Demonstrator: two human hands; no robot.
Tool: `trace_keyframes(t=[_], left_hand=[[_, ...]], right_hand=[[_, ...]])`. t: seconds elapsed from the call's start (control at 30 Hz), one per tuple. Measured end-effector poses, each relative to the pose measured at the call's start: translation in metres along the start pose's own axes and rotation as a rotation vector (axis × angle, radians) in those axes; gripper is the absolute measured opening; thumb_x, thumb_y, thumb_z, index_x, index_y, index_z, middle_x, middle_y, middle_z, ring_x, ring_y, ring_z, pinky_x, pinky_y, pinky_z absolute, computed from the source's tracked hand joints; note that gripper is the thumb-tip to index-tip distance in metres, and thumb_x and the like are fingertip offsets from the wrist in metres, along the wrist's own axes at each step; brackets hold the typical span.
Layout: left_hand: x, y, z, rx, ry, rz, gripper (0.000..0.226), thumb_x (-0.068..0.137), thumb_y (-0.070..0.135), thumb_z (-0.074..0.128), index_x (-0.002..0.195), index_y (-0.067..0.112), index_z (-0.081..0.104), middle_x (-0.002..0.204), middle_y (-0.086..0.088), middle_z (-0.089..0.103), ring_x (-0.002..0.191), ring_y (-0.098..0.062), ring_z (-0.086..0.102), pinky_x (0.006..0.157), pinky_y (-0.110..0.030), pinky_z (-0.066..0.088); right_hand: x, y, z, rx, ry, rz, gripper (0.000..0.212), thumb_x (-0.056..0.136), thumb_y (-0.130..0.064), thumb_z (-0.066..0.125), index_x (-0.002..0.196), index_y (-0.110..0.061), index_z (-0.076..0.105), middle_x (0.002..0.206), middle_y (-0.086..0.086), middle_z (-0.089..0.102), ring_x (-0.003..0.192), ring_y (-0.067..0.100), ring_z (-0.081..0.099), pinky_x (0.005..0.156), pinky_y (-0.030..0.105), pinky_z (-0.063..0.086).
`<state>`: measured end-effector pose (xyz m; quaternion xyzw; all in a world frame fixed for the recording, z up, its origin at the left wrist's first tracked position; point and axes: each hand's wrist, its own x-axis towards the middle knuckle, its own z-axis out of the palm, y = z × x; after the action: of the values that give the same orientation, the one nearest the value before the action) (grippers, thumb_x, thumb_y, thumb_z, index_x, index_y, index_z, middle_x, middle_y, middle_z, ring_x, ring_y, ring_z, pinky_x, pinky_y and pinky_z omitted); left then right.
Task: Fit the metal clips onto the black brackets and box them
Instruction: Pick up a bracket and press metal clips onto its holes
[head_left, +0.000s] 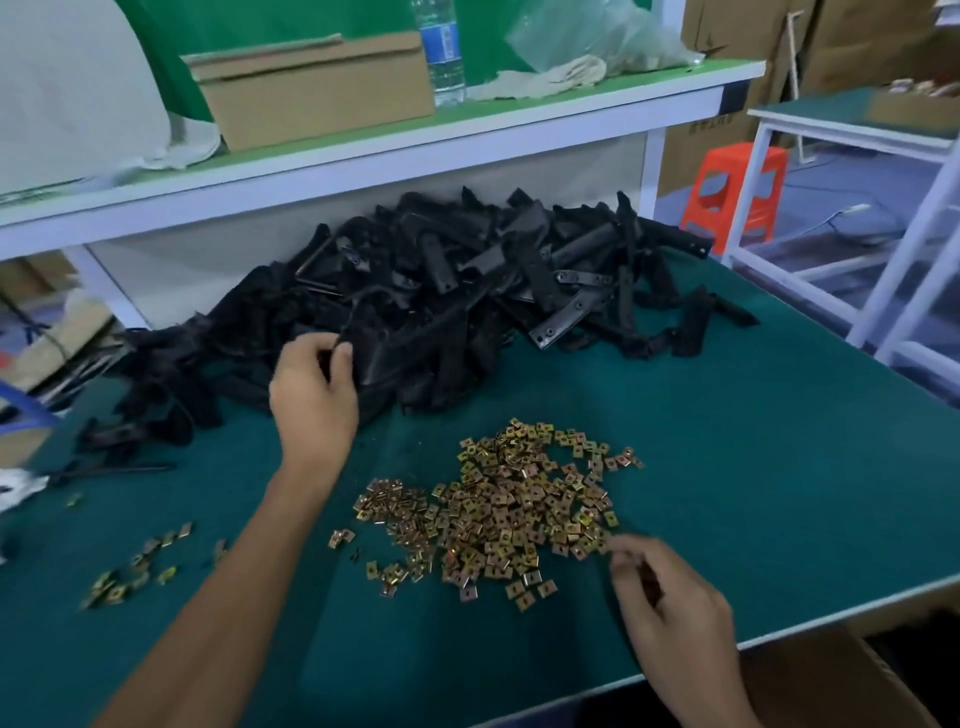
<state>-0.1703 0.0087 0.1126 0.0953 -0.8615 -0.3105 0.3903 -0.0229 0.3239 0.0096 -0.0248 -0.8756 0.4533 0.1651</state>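
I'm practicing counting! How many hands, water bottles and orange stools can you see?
hands: 2, the left hand gripping a black bracket and the right hand
water bottle: 1
orange stool: 1
Total: 4

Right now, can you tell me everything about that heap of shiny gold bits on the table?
The metal clips are small, flat, squarish pieces, shiny gold-brown metal by the look, many with a dark hole in the middle. They lie loose in a low, spread heap on the green table mat, in front of the black brackets. A few strays lie to the left. The right hand reaches the heap's near right edge; whether it holds a clip is blurred.
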Motion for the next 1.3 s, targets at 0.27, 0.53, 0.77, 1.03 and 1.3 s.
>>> trace_keyframes(t=[0.27,0.53,0.77,1.03,1.3], left_hand=[[0.030,-0.018,0.006,-0.034,0.009,-0.211,0.011,0.106,0.016,0.047,0.100,0.008,0.050,0.093,-0.009,0.057,0.101,-0.036,0.055,0.087,-0.049,0.045],[0.017,0.021,-0.020,-0.223,-0.087,-0.147,0.006,0.102,0.030,0.058,0.102,0.024,0.055,0.083,0.010,0.060,0.076,-0.009,0.057,0.078,-0.046,0.053],[-0.122,0.083,-0.043,-0.485,-0.706,-0.371,0.033,0.096,0.008,0.052,0.094,0.037,0.066,0.061,0.006,0.052,0.053,-0.011,0.046,0.050,-0.028,0.040],[-0.132,0.046,-0.053,-0.432,-0.749,-0.419,0.036,0.102,0.051,0.042,0.094,0.035,0.073,0.075,0.004,0.071,0.060,-0.005,0.061,0.061,-0.025,0.047],[-0.092,-0.011,0.007,0.329,-0.784,0.170,0.027,0.102,0.030,0.058,0.125,0.025,0.070,0.112,-0.003,0.067,0.109,-0.026,0.058,0.097,-0.040,0.047]], right_hand=[[0.000,-0.003,0.001,-0.060,0.007,-0.033,0.026,0.088,-0.011,0.074,0.094,-0.036,0.073,0.079,-0.026,0.067,0.076,-0.006,0.060,0.063,0.006,0.042],[0.004,-0.014,-0.005,0.106,0.001,0.001,0.043,0.092,-0.020,0.072,0.100,-0.061,0.059,0.098,-0.031,0.066,0.088,-0.005,0.063,0.071,0.004,0.041],[-0.007,-0.037,-0.002,-0.268,0.160,-0.390,0.071,0.081,-0.055,0.062,0.148,-0.047,0.038,0.158,0.009,0.036,0.149,0.025,0.027,0.115,0.040,0.017],[-0.005,-0.036,-0.010,0.115,0.037,-0.058,0.025,0.084,-0.069,0.059,0.107,-0.061,0.058,0.089,-0.026,0.068,0.079,-0.012,0.064,0.074,0.004,0.044],[0.001,-0.030,0.017,0.323,-0.061,0.186,0.054,0.079,-0.042,0.081,0.110,-0.066,0.044,0.083,-0.016,0.070,0.044,0.019,0.063,0.044,0.015,0.047]])
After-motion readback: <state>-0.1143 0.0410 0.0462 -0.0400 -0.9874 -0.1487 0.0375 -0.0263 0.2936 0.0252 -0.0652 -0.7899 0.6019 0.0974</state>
